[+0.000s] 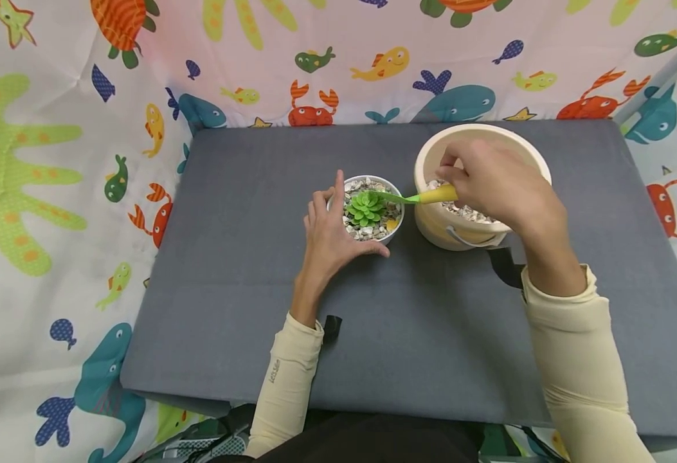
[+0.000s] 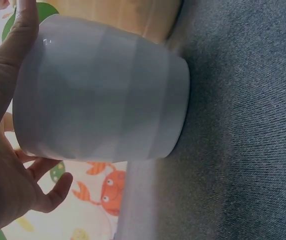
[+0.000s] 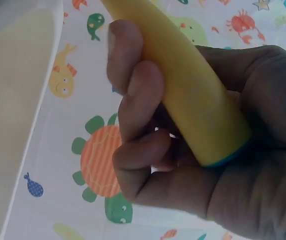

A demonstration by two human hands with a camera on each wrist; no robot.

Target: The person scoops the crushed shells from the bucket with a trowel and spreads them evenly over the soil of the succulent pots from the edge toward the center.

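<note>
My left hand holds a small white flower pot at its rim, thumb along the near side and index finger along the left. In the pot are a green succulent and pale pebbles. My right hand grips the yellow handle of a small garden trowel, fingers curled round it in the right wrist view. The trowel's green blade lies over the pebbles, next to the succulent's leaves. Beneath the right hand stands a cream bucket holding more pebbles; the hand hides part of its inside.
Both vessels stand on a grey cloth-covered table. The bucket's thin handle hangs down its front. A curtain printed with sea animals surrounds the table at the back and sides.
</note>
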